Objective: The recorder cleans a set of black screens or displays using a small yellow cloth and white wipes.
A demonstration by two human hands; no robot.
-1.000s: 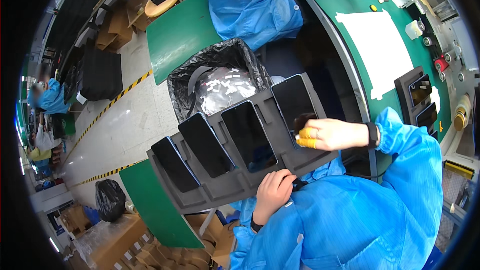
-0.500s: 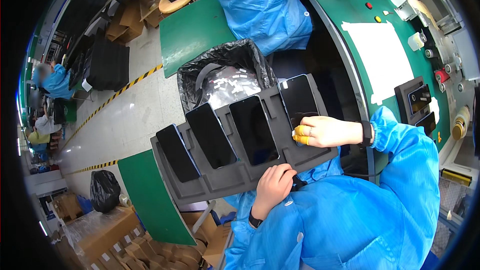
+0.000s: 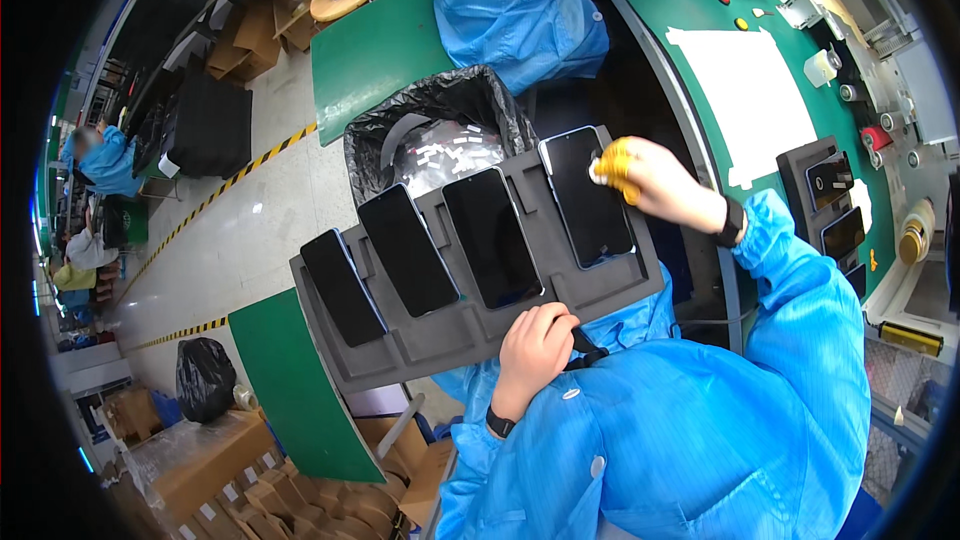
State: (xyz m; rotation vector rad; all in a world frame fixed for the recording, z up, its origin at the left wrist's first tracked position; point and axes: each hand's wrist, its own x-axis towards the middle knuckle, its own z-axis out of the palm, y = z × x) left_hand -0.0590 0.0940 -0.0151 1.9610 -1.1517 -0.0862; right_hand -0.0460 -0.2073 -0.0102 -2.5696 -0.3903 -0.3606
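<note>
My left hand [image 3: 536, 348] is gripping the near edge of the dark grey moulded tray [image 3: 440, 345]; my yellow-fingered right hand [image 3: 658, 180] is bunching over the black-glass phone [image 3: 586, 210] at its right end, grasp unclear. I'm judging the phone stiff, slippery, fragile: best held by its edges.

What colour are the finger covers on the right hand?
The finger covers on the right hand are yellow; the head view shows them best.
</note>
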